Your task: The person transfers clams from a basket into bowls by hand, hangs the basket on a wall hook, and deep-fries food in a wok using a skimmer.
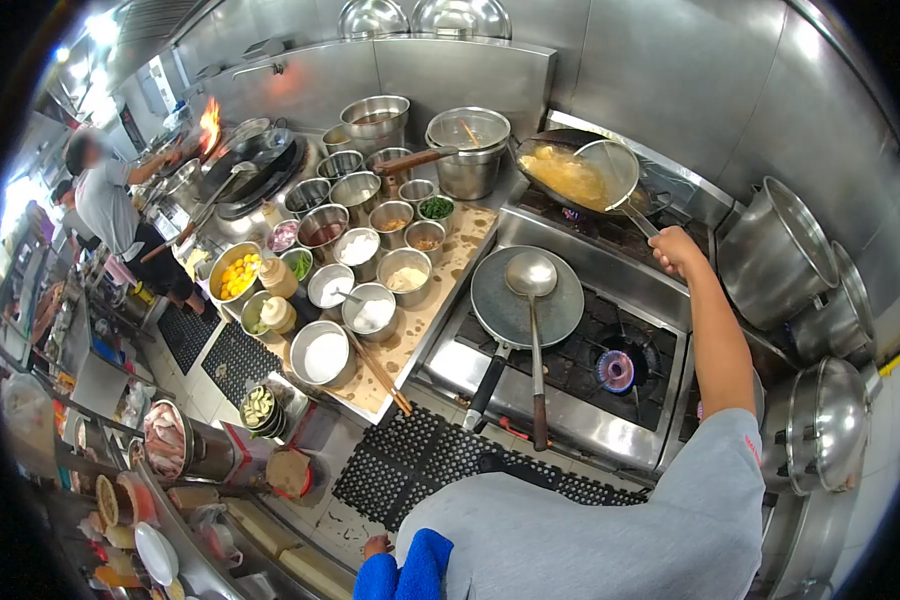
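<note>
My right hand is closed round the handle of a round mesh strainer. The strainer's bowl is over the right part of a wok that holds yellow, bubbling liquid with food in it. Low in the view, my left hand is partly seen beside a blue cloth; its fingers are too small and hidden to read. On the front of the stove sits a flat pan with a metal ladle lying across it, handle towards me.
A burner is lit right of the pan. Bowls of ingredients crowd the counter on the left, with chopsticks at its edge. Large pots stand at the right. A co-worker works near a flaming wok farther left.
</note>
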`<action>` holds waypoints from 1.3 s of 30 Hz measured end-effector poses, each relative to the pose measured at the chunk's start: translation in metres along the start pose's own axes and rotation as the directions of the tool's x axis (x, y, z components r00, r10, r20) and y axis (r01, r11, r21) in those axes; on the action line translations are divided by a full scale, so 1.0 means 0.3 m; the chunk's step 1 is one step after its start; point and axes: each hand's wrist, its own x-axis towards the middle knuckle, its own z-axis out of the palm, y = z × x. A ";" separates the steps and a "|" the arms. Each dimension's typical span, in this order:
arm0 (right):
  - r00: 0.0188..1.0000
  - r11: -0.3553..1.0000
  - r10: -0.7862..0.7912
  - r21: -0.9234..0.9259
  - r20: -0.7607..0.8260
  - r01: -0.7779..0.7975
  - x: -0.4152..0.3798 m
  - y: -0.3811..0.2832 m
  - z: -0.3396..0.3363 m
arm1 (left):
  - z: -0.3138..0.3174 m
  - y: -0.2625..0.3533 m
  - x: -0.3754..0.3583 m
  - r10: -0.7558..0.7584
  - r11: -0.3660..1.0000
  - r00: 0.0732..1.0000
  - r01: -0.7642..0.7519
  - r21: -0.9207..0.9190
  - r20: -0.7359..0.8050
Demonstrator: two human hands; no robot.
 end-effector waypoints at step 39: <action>0.841 0.726 -0.515 -0.607 -0.167 0.323 -0.142 -0.074 -0.074 | 0.021 -0.013 -0.032 0.149 0.928 0.989 -0.140 0.345 0.000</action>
